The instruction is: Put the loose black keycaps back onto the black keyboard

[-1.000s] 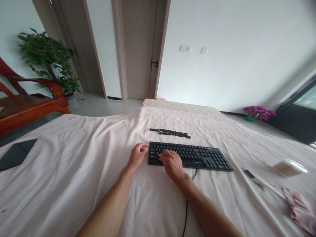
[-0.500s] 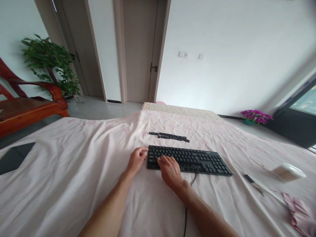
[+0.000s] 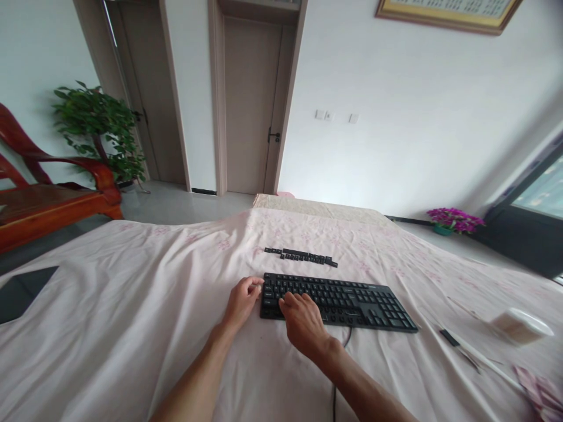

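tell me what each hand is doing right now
Left hand: fingers partly curled by the left end of the long black plastic keyboard; grip cannot be told.
Right hand: fingers bent over its keys; whether it holds anything cannot be told.

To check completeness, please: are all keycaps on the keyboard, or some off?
Some are off: black keycaps lie in rows on the cloth, beyond the keyboard.

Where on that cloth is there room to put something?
Bare cloth lies between the dark panel and the left hand, and beyond the loose keycaps. It's crowded at the keyboard, under the right hand, and rightward, around the pale container and black-ended tool.
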### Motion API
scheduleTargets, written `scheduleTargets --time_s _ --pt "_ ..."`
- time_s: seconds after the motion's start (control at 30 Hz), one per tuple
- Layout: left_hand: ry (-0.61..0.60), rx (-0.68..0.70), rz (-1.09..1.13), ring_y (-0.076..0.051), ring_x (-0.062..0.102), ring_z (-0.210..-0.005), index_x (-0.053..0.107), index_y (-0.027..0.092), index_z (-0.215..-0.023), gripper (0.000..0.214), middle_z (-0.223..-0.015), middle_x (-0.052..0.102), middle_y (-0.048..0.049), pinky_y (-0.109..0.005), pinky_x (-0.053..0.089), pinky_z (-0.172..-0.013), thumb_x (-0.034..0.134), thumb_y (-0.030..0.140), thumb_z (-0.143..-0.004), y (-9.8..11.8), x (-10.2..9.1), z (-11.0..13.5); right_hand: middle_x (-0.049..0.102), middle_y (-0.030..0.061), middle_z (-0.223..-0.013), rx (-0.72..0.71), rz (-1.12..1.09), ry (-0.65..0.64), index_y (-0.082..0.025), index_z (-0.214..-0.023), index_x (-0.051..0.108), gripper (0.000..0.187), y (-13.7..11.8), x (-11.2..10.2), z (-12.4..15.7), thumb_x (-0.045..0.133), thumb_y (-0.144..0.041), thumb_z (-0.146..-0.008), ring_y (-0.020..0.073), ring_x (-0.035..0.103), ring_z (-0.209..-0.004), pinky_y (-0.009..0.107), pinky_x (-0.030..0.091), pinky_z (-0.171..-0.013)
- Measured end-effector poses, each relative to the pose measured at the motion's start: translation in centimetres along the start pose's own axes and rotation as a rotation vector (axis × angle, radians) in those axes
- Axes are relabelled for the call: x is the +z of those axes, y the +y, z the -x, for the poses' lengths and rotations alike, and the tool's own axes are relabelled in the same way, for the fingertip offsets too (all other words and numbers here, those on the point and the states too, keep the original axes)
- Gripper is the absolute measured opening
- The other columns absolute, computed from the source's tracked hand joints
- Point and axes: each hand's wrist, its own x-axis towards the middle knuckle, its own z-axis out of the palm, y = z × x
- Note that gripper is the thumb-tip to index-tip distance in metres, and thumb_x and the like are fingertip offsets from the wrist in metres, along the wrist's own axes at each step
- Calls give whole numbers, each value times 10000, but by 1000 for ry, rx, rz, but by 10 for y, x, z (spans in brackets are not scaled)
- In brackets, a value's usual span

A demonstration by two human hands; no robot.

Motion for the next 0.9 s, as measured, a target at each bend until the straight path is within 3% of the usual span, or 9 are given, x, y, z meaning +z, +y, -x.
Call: scheduleTargets --time_s 0.1,0.2,0.3,0.4,0.67,0.9 --pt "-3 -20 47 -165 652 -777 663 168 -987 296 -980 701 -72 -263 508 -704 534 320 -769 -3 2 -1 598 18 -851 62 -101 17 -234 -858 674 245 16 -2 -13 446 -148 -887 137 540 -775 271 311 -705" --pt "-4 -17 79 -172 657 -782 667 168 -982 305 -998 701 -80 -273 508 -712 543 352 -774 -5 4 -2 612 18 -929 186 -151 87 -273 -1000 684 305 37 3 -39 389 -220 -945 136 550 -876 240 330 -739" --pt "3 -15 70 -175 657 -788 671 166 -976 304 -977 705 -79 -273 505 -725 544 357 -776 -6 4 -4 609 36 -1001 288 -98 127 -291 -1082 676 322 54 12 -73 381 -258 -958 159 522 -942 250 335 -768" --pt "5 -17 56 -174 654 -787 669 165 -981 299 -961 705 -76 -264 506 -709 532 331 -774 -6 3 -5 592 60 -1042 328 -15 126 -287 -1039 693 309 64 22 -104 396 -278 -954 190 490 -966 283 328 -788" --pt "-7 -28 57 -163 650 -773 662 169 -998 298 -955 706 -69 -256 514 -688 509 284 -769 -9 3 -6 563 141 -1101 284 107 37 -171 -902 707 307 72 42 -145 402 -181 -923 247 442 -1037 345 313 -829" --pt "-4 -30 64 -169 654 -804 667 173 -992 294 -964 706 -70 -254 518 -700 524 302 -769 -7 2 -6 611 121 -1063 231 68 -30 -191 -958 692 296 72 46 -149 406 -132 -908 216 500 -1031 325 331 -853"
